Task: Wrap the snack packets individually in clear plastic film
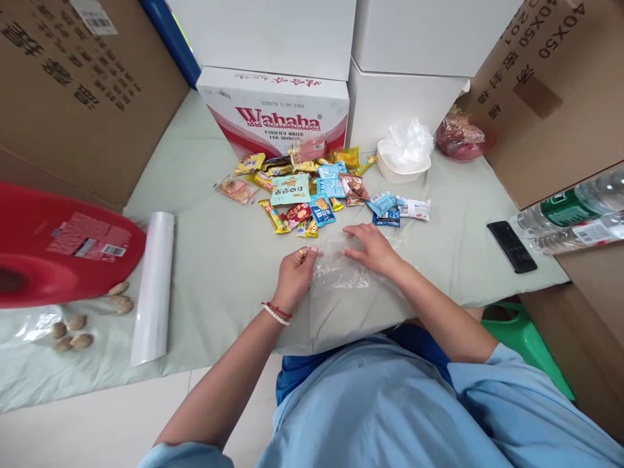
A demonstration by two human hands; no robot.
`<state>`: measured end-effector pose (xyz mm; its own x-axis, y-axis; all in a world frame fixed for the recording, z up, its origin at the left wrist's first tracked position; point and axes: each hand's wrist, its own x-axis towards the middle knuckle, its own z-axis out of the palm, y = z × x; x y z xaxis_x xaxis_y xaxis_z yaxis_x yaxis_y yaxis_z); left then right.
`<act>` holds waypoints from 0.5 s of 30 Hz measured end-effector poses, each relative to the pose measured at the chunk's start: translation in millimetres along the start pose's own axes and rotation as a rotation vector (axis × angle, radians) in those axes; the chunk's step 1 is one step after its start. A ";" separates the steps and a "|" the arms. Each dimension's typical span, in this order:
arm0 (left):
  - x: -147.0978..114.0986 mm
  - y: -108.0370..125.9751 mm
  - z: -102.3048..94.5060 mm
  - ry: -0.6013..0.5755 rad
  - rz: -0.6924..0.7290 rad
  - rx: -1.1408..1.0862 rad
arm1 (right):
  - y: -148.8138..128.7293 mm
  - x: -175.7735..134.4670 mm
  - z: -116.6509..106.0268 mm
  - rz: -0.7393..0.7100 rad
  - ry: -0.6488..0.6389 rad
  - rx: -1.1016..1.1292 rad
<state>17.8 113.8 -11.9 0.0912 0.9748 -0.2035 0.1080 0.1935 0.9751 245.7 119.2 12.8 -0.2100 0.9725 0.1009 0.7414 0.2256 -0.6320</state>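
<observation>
A clear plastic bag (344, 273) lies flat on the table in front of me. My left hand (296, 272) pinches its left edge between thumb and fingers; a bracelet circles that wrist. Over the bag's upper right part, my right hand (369, 249) is open, its fingers apart and pointing left. Just beyond both hands spreads a pile of small wrapped snacks. Among them are a pale green packet (290, 190), a blue packet (322, 210), a brown packet (354, 186) and a white packet (414, 208) at the right end.
Behind the snacks stand a Wahaha water carton (277, 110) and a white bowl (403, 168) holding crumpled plastic. At left are a red container (68, 247), a white roll (153, 286) and several walnuts (80, 340). A black phone (511, 247) and plastic bottles (575, 211) lie at right.
</observation>
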 end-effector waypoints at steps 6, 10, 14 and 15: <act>1.5 -4.5 -0.2 0.044 0.004 -0.029 | -2.1 -2.6 -8.1 -0.072 0.112 0.157; 5.0 -4.3 0.3 0.055 -0.015 -0.052 | -8.9 -17.4 -28.0 -0.155 0.166 0.127; 3.9 -3.7 4.8 0.018 0.002 -0.058 | -3.7 -5.6 -24.6 -0.093 0.154 0.048; 3.0 -3.0 6.3 0.001 0.012 -0.067 | -1.3 1.5 -20.4 -0.090 0.118 0.047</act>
<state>24.0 115.4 -16.0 0.0913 0.9771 -0.1921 0.0403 0.1891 0.9811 257.4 121.5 29.4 -0.1954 0.9492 0.2465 0.6915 0.3116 -0.6517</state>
